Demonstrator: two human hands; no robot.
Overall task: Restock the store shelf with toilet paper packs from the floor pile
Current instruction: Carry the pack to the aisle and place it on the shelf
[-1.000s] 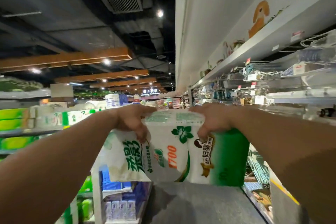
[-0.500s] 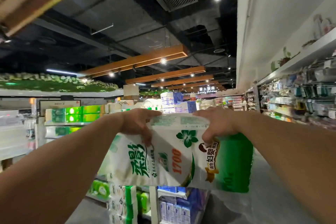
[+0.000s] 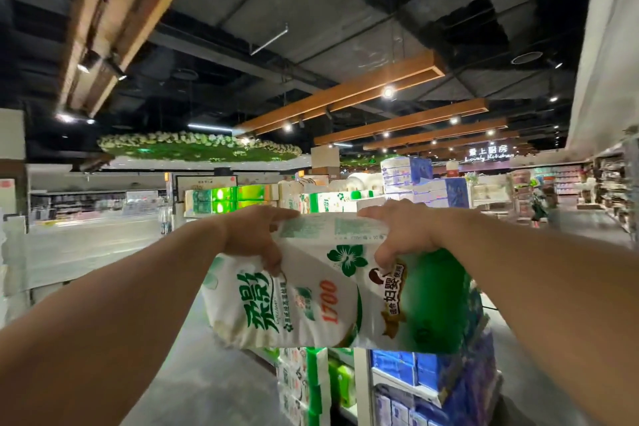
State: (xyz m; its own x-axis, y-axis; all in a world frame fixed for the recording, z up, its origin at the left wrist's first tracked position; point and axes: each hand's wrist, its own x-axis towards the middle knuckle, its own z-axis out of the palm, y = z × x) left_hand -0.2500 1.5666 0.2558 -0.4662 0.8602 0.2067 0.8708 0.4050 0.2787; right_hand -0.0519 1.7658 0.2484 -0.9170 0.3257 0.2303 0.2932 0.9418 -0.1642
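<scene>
Pack: I have the toilet paper pack (image 3: 332, 294) out in front of me at arm's length, lifted high, its long side lying across; it hangs clear of everything, above the shelf end (image 3: 363, 387) stocked with green packs and blue packs.
Left hand: my left hand (image 3: 250, 239) is curled over the pack's top left edge, fingers on the far side, thumb pinching the wrapper on the near face.
Right hand: my right hand (image 3: 401, 235) grips the top edge to the right of the left hand, fingers over the top and thumb pressed into the film just beside the green flower print.
Handling: I judge it light for its bulk and soft; the wrapper wrinkles and sags under my fingers, so the film gives before the rolls do. The plastic looks slick, and pinching it alone could stretch or tear it.
Where to hold: better, I think, to cup the ends or bottom, where the rolls give firm shape.
Writing: "1700" in orange on the near face, large green Chinese characters left of it, a brown-and-orange Chinese banner right of it; the fine print on top is too blurred to read.
Sign: far behind the pack, up and right, a lit sign that seems to say "Lovely Kitchen" (image 3: 488, 154).
</scene>
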